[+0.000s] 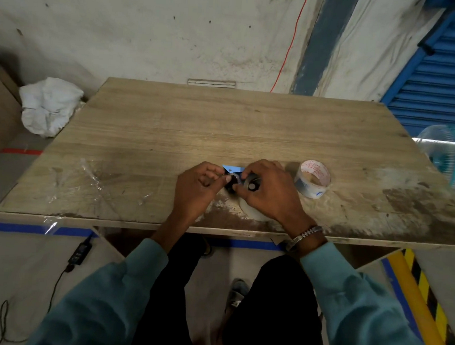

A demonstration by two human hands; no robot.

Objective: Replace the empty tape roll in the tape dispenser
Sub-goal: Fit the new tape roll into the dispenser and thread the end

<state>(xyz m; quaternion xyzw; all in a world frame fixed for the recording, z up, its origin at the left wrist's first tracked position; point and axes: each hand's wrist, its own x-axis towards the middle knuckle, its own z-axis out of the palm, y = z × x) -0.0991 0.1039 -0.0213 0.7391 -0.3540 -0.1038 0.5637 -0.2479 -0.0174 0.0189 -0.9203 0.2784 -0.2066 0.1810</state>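
Just below the middle of the frame, both hands meet over the small blue-and-black plastic tape dispenser, which rests on the worn wood-grain counter. The left hand is clenched on the dispenser's left side, thumb pressed against the black hub, probably to keep the body from sliding. The right hand is closed around a dark round part on the right side of the dispenser, fingers curled over it; this looks like the hub or spindle being worked free or seated, though the fingers hide the joint. Whether an empty core is on the dispenser cannot be told.

The clear packing tape roll with red printing on its core stands just right of the right hand, apart from it, within easy reach, likely the replacement. Its hollow centre holds nothing.

Scraps of crumpled clear film lie on the counter's left part. A crumpled white sack sits on the floor at the left of the frame.
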